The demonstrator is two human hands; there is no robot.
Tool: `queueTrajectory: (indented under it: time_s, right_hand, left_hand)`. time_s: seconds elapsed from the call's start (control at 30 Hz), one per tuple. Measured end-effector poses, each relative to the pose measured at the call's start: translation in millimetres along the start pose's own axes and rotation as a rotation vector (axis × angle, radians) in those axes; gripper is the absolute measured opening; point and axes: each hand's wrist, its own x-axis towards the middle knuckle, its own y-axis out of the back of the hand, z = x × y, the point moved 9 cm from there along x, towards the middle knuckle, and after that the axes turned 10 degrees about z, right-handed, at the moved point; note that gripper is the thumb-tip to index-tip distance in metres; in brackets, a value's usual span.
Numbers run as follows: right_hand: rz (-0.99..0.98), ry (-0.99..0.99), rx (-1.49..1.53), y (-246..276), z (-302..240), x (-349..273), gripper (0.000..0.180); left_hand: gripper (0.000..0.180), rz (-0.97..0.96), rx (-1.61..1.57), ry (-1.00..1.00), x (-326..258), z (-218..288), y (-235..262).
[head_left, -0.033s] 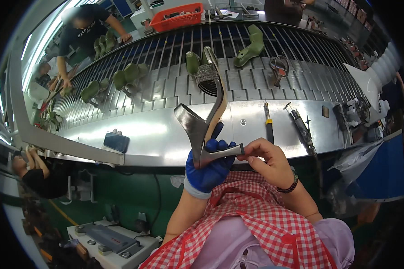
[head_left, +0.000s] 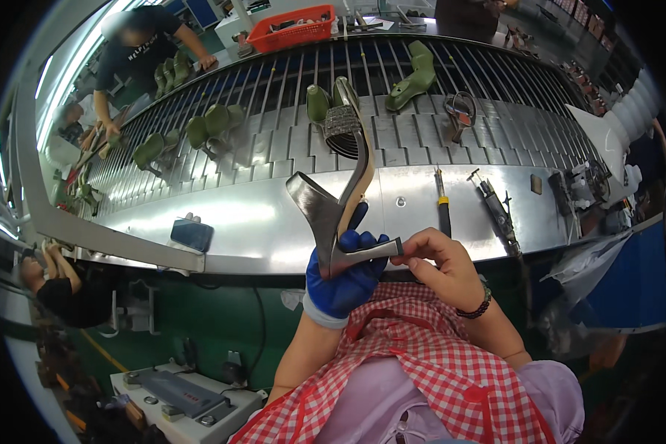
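Note:
A dark metallic high-heeled sandal (head_left: pixel 348 194) with a glittery toe strap is tilted in front of me, its toe pointing away. My left hand (head_left: pixel 345 283), in a blue glove, is wrapped round its heel end. The block heel (head_left: pixel 366 254) points right, toward my bare right hand (head_left: pixel 448 272). The thumb and forefinger of that hand are bent together at the heel's tip and touch it. Anything small between those fingertips is hidden. Beyond the sandal's toe, a green shoe last (head_left: pixel 317 103) lies on the slatted conveyor (head_left: pixel 274 137).
A yellow-black screwdriver-like tool (head_left: pixel 443 207) and a dark hand tool (head_left: pixel 496 211) lie right on the metal ledge; a phone (head_left: pixel 192 234) lies left. More green lasts (head_left: pixel 414 78) and a strappy sandal (head_left: pixel 460 117) are on the conveyor. A co-worker (head_left: pixel 144 48) stands far left.

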Motion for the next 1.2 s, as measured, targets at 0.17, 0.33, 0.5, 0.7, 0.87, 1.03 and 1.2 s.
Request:
queueTrajectory:
  time_s: [0.17,0.33,0.5,0.7,0.87,1.03,1.2]
  right_hand:
    - [-0.002,-0.011,0.008,-2,4,-3,0.013]
    - [0.029,0.037,-0.179,10,7,2,0.015]
    - [0.108,0.244,-1.05,71,56,8,0.027]
    - [-0.095,0.155,-1.475,107,127,5,0.048]
    - [-0.163,0.308,-1.485,98,134,16,0.028]
    - [0.044,0.376,-1.062,92,84,25,0.033]
    - [0.491,0.423,-0.107,95,12,7,0.024]
  left_hand:
    - [0.067,-0.079,0.012,-0.003,-6,-1,-8]
    - [0.071,-0.07,0.066,-0.063,-12,6,0]
    - [0.085,0.021,0.22,-0.082,-17,14,2]
    - [0.073,0.104,0.245,-0.073,-23,29,29]
    - [0.068,0.132,0.21,-0.08,-28,31,28]
    - [0.064,-0.064,0.124,-0.053,-35,31,16]
    - [0.066,-0.049,0.172,-0.06,-31,26,20]
